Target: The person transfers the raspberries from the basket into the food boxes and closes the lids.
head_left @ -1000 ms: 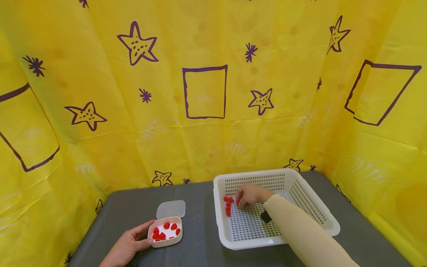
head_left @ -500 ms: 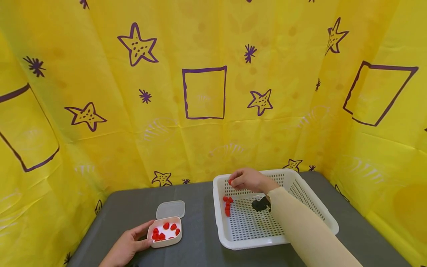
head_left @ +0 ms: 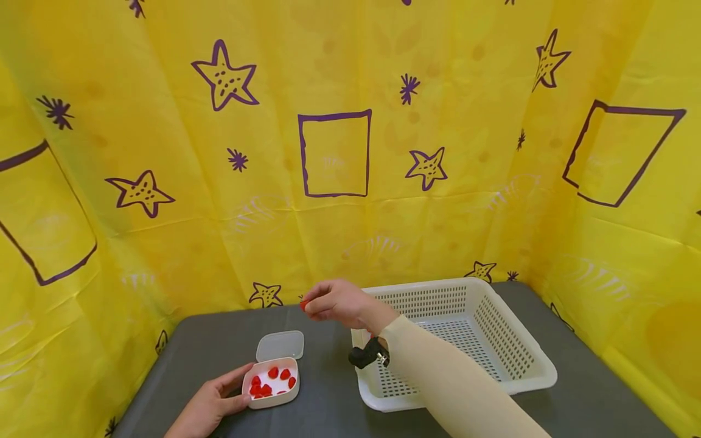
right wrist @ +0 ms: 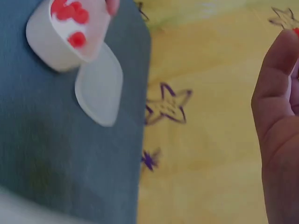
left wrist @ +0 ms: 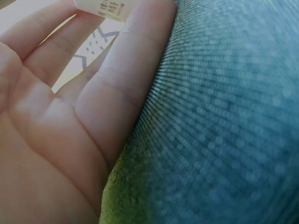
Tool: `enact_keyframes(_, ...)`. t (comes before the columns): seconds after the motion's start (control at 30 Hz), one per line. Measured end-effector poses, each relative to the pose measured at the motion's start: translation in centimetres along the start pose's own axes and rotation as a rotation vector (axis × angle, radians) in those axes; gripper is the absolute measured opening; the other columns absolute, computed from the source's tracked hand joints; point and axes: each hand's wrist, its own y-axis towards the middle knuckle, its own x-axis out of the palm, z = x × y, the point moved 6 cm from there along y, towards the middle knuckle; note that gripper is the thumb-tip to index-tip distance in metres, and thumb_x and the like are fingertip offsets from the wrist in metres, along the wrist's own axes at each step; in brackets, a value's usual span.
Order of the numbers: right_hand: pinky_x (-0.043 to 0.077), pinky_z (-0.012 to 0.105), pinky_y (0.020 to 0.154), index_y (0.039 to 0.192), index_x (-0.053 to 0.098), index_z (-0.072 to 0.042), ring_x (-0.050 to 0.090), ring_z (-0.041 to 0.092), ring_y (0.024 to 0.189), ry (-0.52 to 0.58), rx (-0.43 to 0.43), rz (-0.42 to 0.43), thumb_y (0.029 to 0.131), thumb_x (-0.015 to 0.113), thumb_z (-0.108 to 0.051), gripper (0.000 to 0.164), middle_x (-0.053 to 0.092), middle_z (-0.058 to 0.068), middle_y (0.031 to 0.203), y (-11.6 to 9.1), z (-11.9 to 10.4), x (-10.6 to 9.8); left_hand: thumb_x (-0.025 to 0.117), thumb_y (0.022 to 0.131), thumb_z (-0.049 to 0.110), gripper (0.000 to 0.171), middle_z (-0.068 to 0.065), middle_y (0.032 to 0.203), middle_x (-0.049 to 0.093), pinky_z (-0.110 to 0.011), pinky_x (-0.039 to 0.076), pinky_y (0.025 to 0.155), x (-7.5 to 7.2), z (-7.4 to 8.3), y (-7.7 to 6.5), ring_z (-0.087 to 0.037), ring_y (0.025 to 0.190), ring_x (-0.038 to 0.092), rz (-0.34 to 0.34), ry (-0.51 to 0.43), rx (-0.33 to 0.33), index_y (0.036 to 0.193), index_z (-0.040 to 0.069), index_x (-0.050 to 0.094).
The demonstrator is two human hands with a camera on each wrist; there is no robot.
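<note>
My left hand (head_left: 210, 398) holds the left side of a small white lunch box (head_left: 274, 399), thumb at the front and fingers behind. Several small red pieces (head_left: 273, 372) lie inside it, too small to name exactly. Printed characters show on the box (left wrist: 110, 7) in the left wrist view, between thumb and fingers. My right hand (head_left: 342, 304) is in the air between the lunch box and a white plastic basket (head_left: 457, 395). Its fingertips pinch one red piece (head_left: 304, 305), which barely shows at the right wrist view's edge. The right arm covers the basket's left part.
A translucent lid (head_left: 280, 345) lies flat on the grey table (head_left: 219, 334), just behind the lunch box. Yellow patterned cloth (head_left: 339, 243) hangs behind the table and on both sides. A black strap device (head_left: 368, 354) sits on the right wrist.
My right hand has lifted a red piece out of the basket and moved left over the basket's rim, towards the lunch box. The left hand has kept its place on the box.
</note>
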Motion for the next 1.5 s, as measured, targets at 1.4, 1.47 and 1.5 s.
enact_keyframes(1.4,0.054,0.041,0.088,0.126,0.062,0.003,0.065,0.034,0.104,-0.138,0.002,0.023,0.093,0.068,-0.005,0.035,0.064,0.015,0.119,0.1,-1.1,-2.0,0.076,0.090,0.027,0.073,-0.027,0.141,0.050,-0.048,0.049,0.095,0.1,0.5,-0.3,-0.042,0.126,0.046,-0.028,-0.018,0.022,0.148,-0.002,0.043)
enact_keyframes(1.47,0.050,0.044,0.094,0.133,0.057,0.004,0.060,0.039,0.113,-0.072,-0.012,0.020,0.096,0.064,-0.006,0.039,0.058,0.020,0.129,-0.7,-2.1,-4.4,0.076,0.090,0.027,0.073,-0.027,0.142,0.049,-0.048,0.049,0.095,0.0,0.5,-0.3,-0.043,0.126,0.046,-0.027,-0.018,0.026,0.148,-0.003,0.043)
enact_keyframes(1.5,0.049,0.045,0.096,0.136,0.055,0.005,0.057,0.042,0.118,-0.039,-0.018,0.019,0.098,0.062,-0.005,0.040,0.054,0.023,0.134,-1.1,-2.3,-5.7,0.076,0.090,0.027,0.073,-0.027,0.142,0.049,-0.048,0.049,0.094,0.0,0.5,-0.3,-0.043,0.126,0.046,-0.027,-0.018,0.024,0.148,-0.003,0.043)
